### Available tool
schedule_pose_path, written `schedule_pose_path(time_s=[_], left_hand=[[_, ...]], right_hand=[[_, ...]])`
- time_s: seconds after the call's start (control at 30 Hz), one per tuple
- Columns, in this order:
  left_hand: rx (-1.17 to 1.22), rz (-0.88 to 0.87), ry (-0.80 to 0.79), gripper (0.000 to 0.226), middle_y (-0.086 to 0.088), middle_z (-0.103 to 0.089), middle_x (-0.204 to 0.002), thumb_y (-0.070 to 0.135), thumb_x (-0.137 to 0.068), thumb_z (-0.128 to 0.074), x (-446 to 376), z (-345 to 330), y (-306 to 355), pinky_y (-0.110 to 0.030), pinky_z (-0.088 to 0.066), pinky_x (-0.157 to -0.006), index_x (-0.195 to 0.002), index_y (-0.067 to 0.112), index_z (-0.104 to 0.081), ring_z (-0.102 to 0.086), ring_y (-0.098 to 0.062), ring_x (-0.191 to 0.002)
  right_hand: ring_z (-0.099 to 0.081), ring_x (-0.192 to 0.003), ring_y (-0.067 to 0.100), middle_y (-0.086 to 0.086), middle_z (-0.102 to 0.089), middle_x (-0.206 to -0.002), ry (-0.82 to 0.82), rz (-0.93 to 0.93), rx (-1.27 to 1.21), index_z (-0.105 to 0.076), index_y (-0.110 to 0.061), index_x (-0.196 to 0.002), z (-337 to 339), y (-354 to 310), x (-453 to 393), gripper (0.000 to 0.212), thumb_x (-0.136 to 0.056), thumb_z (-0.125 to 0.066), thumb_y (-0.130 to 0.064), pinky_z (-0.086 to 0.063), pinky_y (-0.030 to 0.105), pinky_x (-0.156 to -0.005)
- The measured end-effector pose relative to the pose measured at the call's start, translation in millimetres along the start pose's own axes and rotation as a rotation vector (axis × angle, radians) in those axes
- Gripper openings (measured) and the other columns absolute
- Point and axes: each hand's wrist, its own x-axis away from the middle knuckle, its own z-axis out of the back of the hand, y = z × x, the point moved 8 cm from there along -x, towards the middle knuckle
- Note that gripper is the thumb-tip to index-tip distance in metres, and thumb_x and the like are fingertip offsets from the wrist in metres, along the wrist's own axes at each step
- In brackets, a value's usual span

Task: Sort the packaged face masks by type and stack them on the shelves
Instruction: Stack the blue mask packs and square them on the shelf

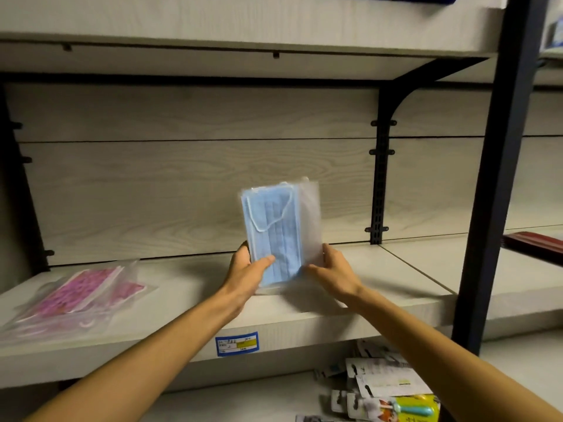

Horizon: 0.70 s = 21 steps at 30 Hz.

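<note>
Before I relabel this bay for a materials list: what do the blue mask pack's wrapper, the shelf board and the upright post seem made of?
Blue mask pack: wrapper looks like thin clear plastic film, glossy; the masks show through.
Shelf board: pale printed wood grain, matte, probably laminate board rather than solid wood.
Upright post: dark, smooth and slim, likely painted metal.

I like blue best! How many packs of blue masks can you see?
1. The blue mask pack stands upright on the shelf, held by both hands; more may be hidden out of view.
</note>
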Motion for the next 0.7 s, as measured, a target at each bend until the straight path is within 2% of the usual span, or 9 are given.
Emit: schedule_pose_path(time_s=[0.13, 0.2, 0.27, 0.33, 0.4, 0.5, 0.6, 0.67, 0.7], left_hand=[[0.362, 0.115, 0.068, 0.029, -0.005, -0.079, -0.103, 0.005, -0.095, -0.064, 1, 5, 0, -0.036, -0.058, -0.080, -0.123, 0.011, -0.063, -0.075, -0.022, -0.097], [0.547, 0.190, 0.042, 0.033, -0.015, -0.076, -0.111, 0.004, -0.097, -0.060, 7, -5, -3, -0.044, -0.058, -0.088, -0.130, 0.005, -0.060, -0.073, -0.029, -0.102], [0.618, 0.231, -0.011, 0.038, -0.019, -0.071, -0.122, 0.007, -0.098, -0.057, 16, -19, -4, -0.047, -0.055, -0.096, -0.136, 0.006, -0.057, -0.068, -0.034, -0.113], [0.655, 0.231, -0.077, 0.041, -0.017, -0.070, -0.126, 0.008, -0.095, -0.060, 26, -28, 1, -0.043, -0.057, -0.092, -0.136, 0.009, -0.056, -0.067, -0.032, -0.117], [0.667, 0.200, -0.137, 0.048, -0.013, -0.071, -0.125, 0.010, -0.086, -0.069, 31, -25, 9, -0.035, -0.058, -0.088, -0.133, 0.012, -0.060, -0.068, -0.027, -0.117], [0.563, 0.128, -0.050, 0.059, -0.009, -0.074, -0.117, 0.010, -0.070, -0.082, 26, 11, 14, -0.033, -0.053, -0.089, -0.127, 0.013, -0.064, -0.065, -0.028, -0.118], [0.272, 0.107, 0.089, 0.089, -0.005, -0.068, -0.121, 0.009, -0.063, -0.088, 18, 51, 10, -0.037, -0.050, -0.099, -0.141, 0.020, -0.047, -0.063, -0.025, -0.116], [0.065, 0.100, 0.088, 0.096, 0.001, -0.067, -0.123, 0.010, -0.071, -0.088, 17, 64, 7, -0.038, -0.051, -0.101, -0.150, 0.022, -0.035, -0.064, -0.020, -0.113], [-0.012, 0.092, 0.056, 0.089, 0.001, -0.068, -0.122, 0.011, -0.074, -0.087, 17, 64, 6, -0.039, -0.053, -0.099, -0.148, 0.020, -0.039, -0.065, -0.020, -0.112]], right_hand=[[-0.070, -0.098, 0.026, 0.013, -0.069, -0.115, 0.053, -0.080, -0.340, -0.049, -0.005, -0.133, 4, -8, 8, 0.056, -0.086, -0.078, -0.015, -0.056, 0.045, -0.094], [-0.068, -0.096, 0.023, 0.012, -0.067, -0.114, -0.018, -0.107, -0.483, -0.051, -0.002, -0.133, -6, -12, 15, 0.050, -0.090, -0.073, -0.014, -0.054, 0.044, -0.096], [-0.068, -0.104, 0.026, 0.013, -0.068, -0.119, -0.026, -0.077, -0.483, -0.054, -0.001, -0.129, -12, -17, 18, 0.040, -0.093, -0.068, -0.010, -0.055, 0.045, -0.098], [-0.070, -0.103, 0.023, 0.011, -0.070, -0.116, 0.021, -0.030, -0.466, -0.055, -0.004, -0.124, -10, -19, 20, 0.029, -0.096, -0.064, -0.006, -0.060, 0.041, -0.090], [-0.071, -0.088, 0.010, -0.001, -0.074, -0.099, 0.073, 0.018, -0.420, -0.058, -0.012, -0.110, 0, -18, 19, 0.014, -0.098, -0.060, -0.004, -0.061, 0.026, -0.071], [-0.069, -0.075, 0.008, -0.006, -0.072, -0.078, 0.132, 0.088, -0.259, -0.062, -0.020, -0.088, 21, -20, 18, 0.021, -0.098, -0.058, -0.001, -0.053, 0.016, -0.061], [-0.068, -0.073, 0.001, -0.009, -0.071, -0.075, 0.124, 0.143, -0.118, -0.067, -0.023, -0.080, 27, -24, 20, 0.032, -0.096, -0.055, 0.002, -0.051, 0.014, -0.062], [-0.070, -0.087, 0.006, -0.002, -0.073, -0.091, 0.107, 0.144, -0.066, -0.066, -0.021, -0.096, 24, -20, 21, 0.028, -0.095, -0.053, 0.003, -0.058, 0.024, -0.072], [-0.069, -0.097, 0.020, 0.010, -0.071, -0.101, 0.086, 0.136, -0.030, -0.063, -0.013, -0.107, 21, -18, 21, 0.020, -0.096, -0.053, 0.001, -0.059, 0.038, -0.081]])
